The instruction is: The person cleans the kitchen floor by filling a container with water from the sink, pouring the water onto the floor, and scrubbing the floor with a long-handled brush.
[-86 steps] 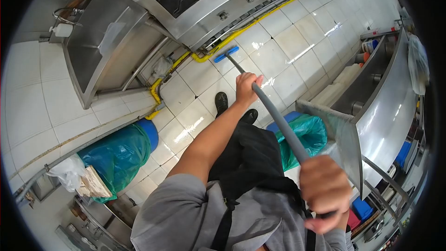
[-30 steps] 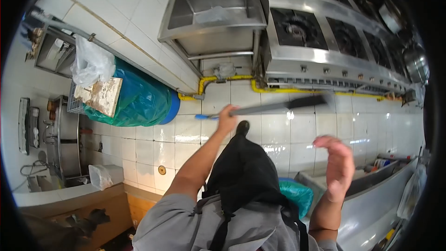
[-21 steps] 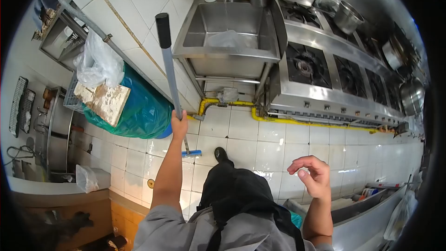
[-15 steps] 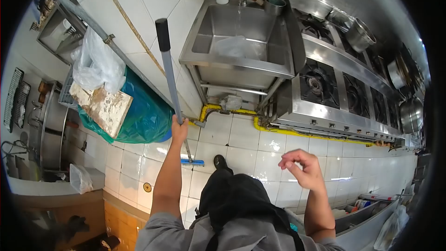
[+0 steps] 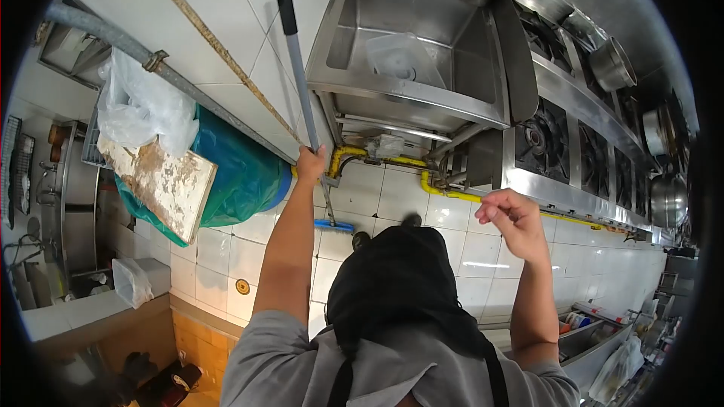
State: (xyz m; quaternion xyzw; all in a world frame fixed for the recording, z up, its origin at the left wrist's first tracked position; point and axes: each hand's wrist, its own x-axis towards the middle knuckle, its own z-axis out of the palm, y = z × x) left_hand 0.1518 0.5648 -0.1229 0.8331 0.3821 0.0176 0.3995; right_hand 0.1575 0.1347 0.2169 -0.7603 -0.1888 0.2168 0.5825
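Note:
My left hand (image 5: 310, 164) is wrapped round the grey pole of a floor brush (image 5: 302, 98), low on the pole. The pole stands nearly upright beside the sink's left edge, its black grip at the top. At its foot the blue brush head (image 5: 333, 226) rests on the white tiles. My right hand (image 5: 514, 218) hangs in the air in front of the stove, fingers curled but apart, with nothing in it. Ahead is the steel sink (image 5: 347, 68), where water runs from the tap onto a clear plastic container (image 5: 400, 59).
The stove (image 5: 520, 177) stands right of the sink, above a yellow pipe (image 5: 445, 190). At left are a green-bagged blue bin (image 5: 245, 173), a stained board (image 5: 162, 181) and a white plastic bag (image 5: 143, 109). A steel counter (image 5: 588, 354) is at lower right.
The pole has swung from slanting across the floor to upright at the left. My right hand has let go of it. The view has turned and moved closer to the sink.

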